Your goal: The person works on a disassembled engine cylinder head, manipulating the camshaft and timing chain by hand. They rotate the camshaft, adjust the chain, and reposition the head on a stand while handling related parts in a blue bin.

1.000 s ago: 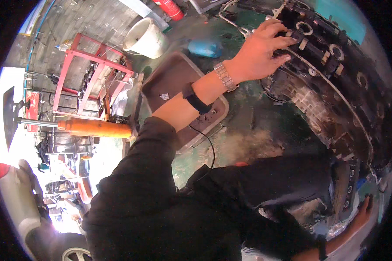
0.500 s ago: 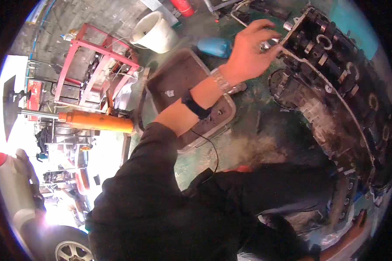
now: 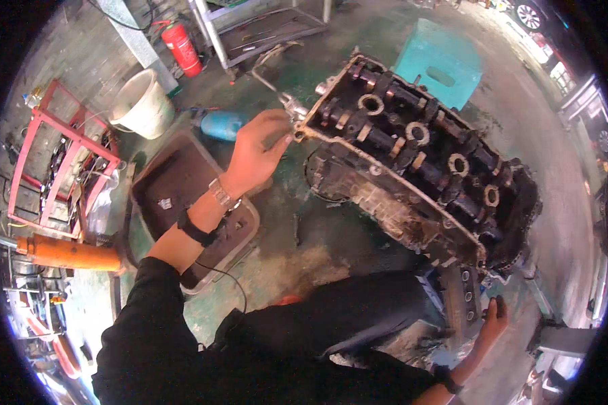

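My left hand (image 3: 255,154) reaches to the near left corner of an engine (image 3: 412,145) with its top uncovered. Its fingers are bent, with thumb and fingertips apart beside a silvery metal fitting (image 3: 292,106) at that corner; I see nothing held between them. Dark shafts and several pale rings (image 3: 458,164) show in the engine's open top. At the lower right, my right hand (image 3: 494,322) hangs below the engine's right end, fingers loosely bent and apart, nothing in them. Close to it is a flat metal piece with a row of holes (image 3: 467,297).
A grey tub (image 3: 252,233) with small parts lies under my left forearm. Behind it stand a blue container (image 3: 221,125), a white bucket (image 3: 142,108) and a red fire extinguisher (image 3: 181,50). Beyond the engine is a turquoise stool (image 3: 446,57); a red frame (image 3: 64,145) and orange cylinder (image 3: 67,253) are left.
The view has swung to the right, so the whole engine, the stool and my right hand show more fully. My left hand stays by the engine's corner, its fingers slightly lower over it.
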The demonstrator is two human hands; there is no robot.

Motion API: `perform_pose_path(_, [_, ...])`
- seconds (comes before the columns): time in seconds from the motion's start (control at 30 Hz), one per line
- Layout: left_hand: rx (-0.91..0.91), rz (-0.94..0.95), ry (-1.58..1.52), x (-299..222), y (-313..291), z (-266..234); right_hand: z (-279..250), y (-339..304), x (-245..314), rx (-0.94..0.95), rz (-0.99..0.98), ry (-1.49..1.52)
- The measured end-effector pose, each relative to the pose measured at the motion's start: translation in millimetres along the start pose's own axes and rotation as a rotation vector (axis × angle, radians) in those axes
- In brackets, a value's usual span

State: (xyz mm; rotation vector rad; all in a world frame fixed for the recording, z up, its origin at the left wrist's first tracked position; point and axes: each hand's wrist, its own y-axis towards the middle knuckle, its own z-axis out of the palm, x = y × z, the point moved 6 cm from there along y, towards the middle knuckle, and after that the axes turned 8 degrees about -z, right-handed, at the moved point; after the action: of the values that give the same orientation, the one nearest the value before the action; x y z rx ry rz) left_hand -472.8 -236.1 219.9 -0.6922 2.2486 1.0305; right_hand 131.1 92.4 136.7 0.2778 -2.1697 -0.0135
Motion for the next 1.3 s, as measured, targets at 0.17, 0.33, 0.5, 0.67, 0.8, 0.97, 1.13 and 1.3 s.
perform_pose_path(0.17, [-0.027,0.037,-0.033,-8,0,1,-6,2,-15,-0.049,-0.124,-0.003])
perform_pose_path(0.33, [-0.029,0.032,-0.051,-7,-1,2,-11,12,-41,-0.071,-0.149,-0.008])
perform_pose_path(0.5, [-0.016,0.037,-0.129,-5,0,5,-4,9,-29,-0.053,-0.105,0.064])
perform_pose_path(0.67, [0.017,-0.006,-0.194,-2,-1,9,-1,-2,-2,-0.059,-0.016,0.094])
perform_pose_path(0.8, [0.011,-0.044,-0.19,-2,-2,8,-3,1,-2,0.023,-0.016,-0.009])
perform_pose_path(0.97, [0.001,-0.037,-0.17,-3,-2,8,-4,5,-17,-0.034,-0.048,0.078])
perform_pose_path(1.13, [0.027,-0.025,-0.135,3,-1,8,-3,-4,0,-0.021,-0.104,0.03])
perform_pose_path(1.3, [0.024,-0.102,-0.312,6,-1,8,-5,-10,10,-0.07,-0.077,-0.076])
